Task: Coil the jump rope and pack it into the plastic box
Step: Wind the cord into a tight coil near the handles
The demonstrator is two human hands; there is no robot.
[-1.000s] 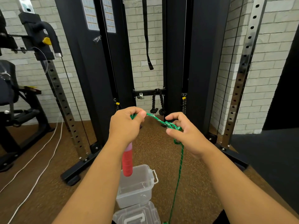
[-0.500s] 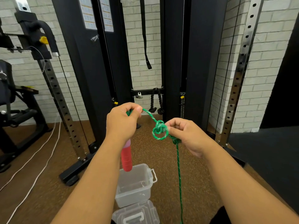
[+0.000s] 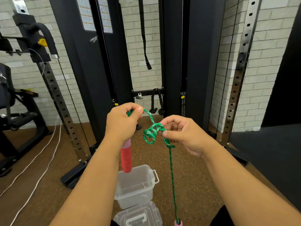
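Observation:
My left hand (image 3: 122, 123) is closed around the top of the jump rope's red and pink handle (image 3: 126, 158), which hangs straight down, and pinches the green rope where it leaves the handle. The green rope (image 3: 150, 134) runs to my right hand (image 3: 182, 136), whose fingertips pinch a few small loops. From there the rope drops straight down to a second pink handle (image 3: 177, 223) at the bottom edge. The clear plastic box (image 3: 135, 185) stands open on the floor below my hands, with its lid (image 3: 138, 217) lying just in front of it.
A black cable machine (image 3: 179, 54) with steel uprights stands right in front, against a white brick wall. A weight bench (image 3: 14, 103) is at the left, with white cables (image 3: 40, 160) across the brown floor. A dark mat (image 3: 268, 152) lies at the right.
The straight stretch of rope between my hands has been turned into small loops at my right fingertips. The loops have grown since half a second ago. The second handle has come into view at the bottom.

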